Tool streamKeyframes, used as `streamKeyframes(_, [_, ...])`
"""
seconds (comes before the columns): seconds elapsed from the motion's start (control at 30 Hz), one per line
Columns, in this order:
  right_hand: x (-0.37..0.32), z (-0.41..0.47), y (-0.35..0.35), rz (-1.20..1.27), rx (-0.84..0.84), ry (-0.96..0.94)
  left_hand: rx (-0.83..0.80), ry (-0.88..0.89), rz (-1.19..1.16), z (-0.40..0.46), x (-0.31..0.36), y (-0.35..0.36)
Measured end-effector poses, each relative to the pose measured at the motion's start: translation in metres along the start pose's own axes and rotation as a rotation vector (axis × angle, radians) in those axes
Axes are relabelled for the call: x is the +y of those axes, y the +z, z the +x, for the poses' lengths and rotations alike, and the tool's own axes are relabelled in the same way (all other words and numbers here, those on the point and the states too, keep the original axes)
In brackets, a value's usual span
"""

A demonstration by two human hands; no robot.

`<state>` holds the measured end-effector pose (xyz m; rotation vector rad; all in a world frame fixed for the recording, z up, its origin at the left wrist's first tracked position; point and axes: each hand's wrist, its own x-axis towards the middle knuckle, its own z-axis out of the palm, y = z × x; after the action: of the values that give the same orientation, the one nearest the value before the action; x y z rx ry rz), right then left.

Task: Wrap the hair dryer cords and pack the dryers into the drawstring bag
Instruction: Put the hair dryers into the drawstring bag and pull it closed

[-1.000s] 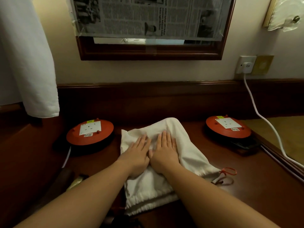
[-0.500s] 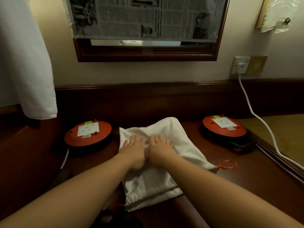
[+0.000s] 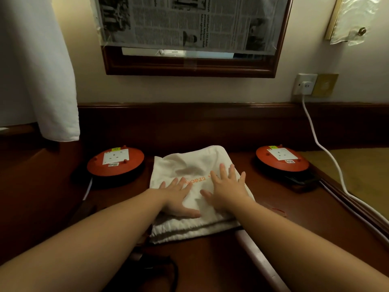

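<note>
On the dark wooden counter (image 3: 273, 209), left hand (image 3: 179, 197) and right hand (image 3: 226, 190) press spread-flat on the white cloth drawstring bag (image 3: 193, 163); with neither grip pinching, it could slide off.

left hand (image 3: 179, 197) flat on drawstring bag (image 3: 195, 165) | right hand (image 3: 226, 188) flat, fingers (image 3: 222, 168) spread

Your dark wooden desk (image 3: 263, 209) fills the lower half of the frame, with a raised back rail along the wall. A white drawstring bag (image 3: 195, 165) lies flat in the middle. An orange cable reel (image 3: 115, 163) sits at center left and a second orange reel (image 3: 282, 160) at center right, both well apart from the bag. The bag's red cord (image 3: 279, 210) trails off on the right.
</note>
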<state>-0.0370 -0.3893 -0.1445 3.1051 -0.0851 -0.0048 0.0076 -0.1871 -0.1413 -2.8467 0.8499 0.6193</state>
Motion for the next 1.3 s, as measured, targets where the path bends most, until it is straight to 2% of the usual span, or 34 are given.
streamKeyframes(0.1, [-0.014,-0.012,-0.005,0.003,0.082,-0.103,0.051,-0.014,-0.051,-0.019,0.002,-0.005])
streamKeyframes(0.27, [-0.052,-0.048,-0.019,0.08,0.142,-0.352,0.17,-0.132,-0.059,-0.08,-0.024,-0.004])
streamKeyframes(0.43, [-0.104,-0.099,-0.038,0.29,-0.027,-0.55,0.294,-0.306,-0.107,-0.161,-0.065,0.016])
streamKeyframes(0.53, [-0.132,-0.121,-0.033,0.266,-0.076,-0.638,0.323,-0.451,-0.191,-0.201,-0.086,0.034])
streamKeyframes(0.67, [-0.165,-0.137,-0.026,0.171,-0.069,-0.698,0.343,-0.629,-0.419,-0.232,-0.094,0.055])
streamKeyframes(0.87, [-0.198,-0.14,-0.016,0.31,-0.021,-0.665,0.455,-0.584,-0.741,-0.251,-0.089,0.062])
streamKeyframes(0.93, [-0.205,-0.142,-0.013,0.346,0.034,-0.681,0.488,-0.589,-0.769,-0.252,-0.086,0.063])
streamKeyframes(1.03, [-0.212,-0.143,-0.006,0.262,0.144,-0.734,0.535,-0.592,-0.784,-0.252,-0.084,0.066])
streamKeyframes(1.2, [-0.211,-0.139,-0.004,0.25,0.214,-0.766,0.604,-0.576,-0.848,-0.254,-0.091,0.072])
streamKeyframes(1.3, [-0.205,-0.137,-0.013,0.239,0.299,-0.787,0.728,-0.528,-0.886,-0.259,-0.089,0.065])
